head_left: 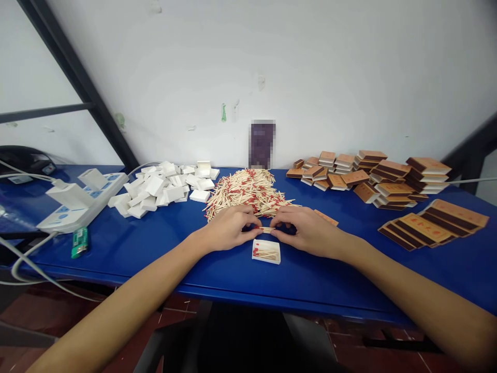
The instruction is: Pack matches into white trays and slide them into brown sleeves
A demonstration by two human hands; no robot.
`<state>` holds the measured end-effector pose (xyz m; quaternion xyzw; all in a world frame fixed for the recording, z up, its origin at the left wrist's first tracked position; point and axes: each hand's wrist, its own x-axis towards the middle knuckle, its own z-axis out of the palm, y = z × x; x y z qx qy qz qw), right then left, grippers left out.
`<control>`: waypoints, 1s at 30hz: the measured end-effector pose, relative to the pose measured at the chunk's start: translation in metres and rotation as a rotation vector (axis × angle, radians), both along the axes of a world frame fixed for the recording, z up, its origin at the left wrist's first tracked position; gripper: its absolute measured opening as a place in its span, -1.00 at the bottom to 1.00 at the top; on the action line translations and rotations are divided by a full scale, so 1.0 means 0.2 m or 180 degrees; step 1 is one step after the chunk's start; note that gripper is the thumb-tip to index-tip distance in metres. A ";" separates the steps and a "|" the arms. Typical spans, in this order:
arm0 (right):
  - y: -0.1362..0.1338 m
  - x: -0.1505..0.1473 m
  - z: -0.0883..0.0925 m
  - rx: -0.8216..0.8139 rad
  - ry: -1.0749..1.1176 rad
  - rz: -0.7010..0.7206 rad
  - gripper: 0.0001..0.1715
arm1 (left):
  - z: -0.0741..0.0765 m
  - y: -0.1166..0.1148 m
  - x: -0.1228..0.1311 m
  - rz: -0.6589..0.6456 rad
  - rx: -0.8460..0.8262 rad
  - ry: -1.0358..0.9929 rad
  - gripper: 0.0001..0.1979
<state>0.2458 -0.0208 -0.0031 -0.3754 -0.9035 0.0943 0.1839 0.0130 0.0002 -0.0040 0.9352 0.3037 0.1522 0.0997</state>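
My left hand (229,228) and my right hand (305,230) meet over the blue table (163,254), fingers pinched together on a small bundle of red-tipped matches (266,229) held level between them. Just below the bundle lies a small white tray (266,251) with a few matches in it. Behind my hands spreads a big heap of loose matches (248,191). A flat brown sleeve (326,217) lies by my right hand.
A pile of empty white trays (163,189) sits at the back left, next to a white power strip (77,199) with cables and a green lighter (79,242). Brown matchbox sleeves are stacked at the back right (373,176), with flat ones fanned out (430,224).
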 end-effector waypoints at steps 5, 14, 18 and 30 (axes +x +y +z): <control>0.00 0.00 0.01 0.0077 -0.0049 -0.0089 -0.91 | 0.01 0.00 0.00 0.0026 -0.0048 0.0000 -0.77; 0.00 -0.01 0.00 0.0147 0.0028 -0.0059 -0.87 | 0.00 0.00 -0.01 -0.0019 -0.0040 -0.0018 -0.77; 0.01 -0.01 -0.03 0.0093 0.0134 -0.0029 -0.85 | 0.00 0.00 -0.01 -0.0010 0.0026 -0.0005 -0.78; 0.00 -0.02 0.01 -0.0185 0.0384 -0.0362 -0.81 | -0.01 0.00 0.00 0.0001 0.0064 -0.0026 -0.78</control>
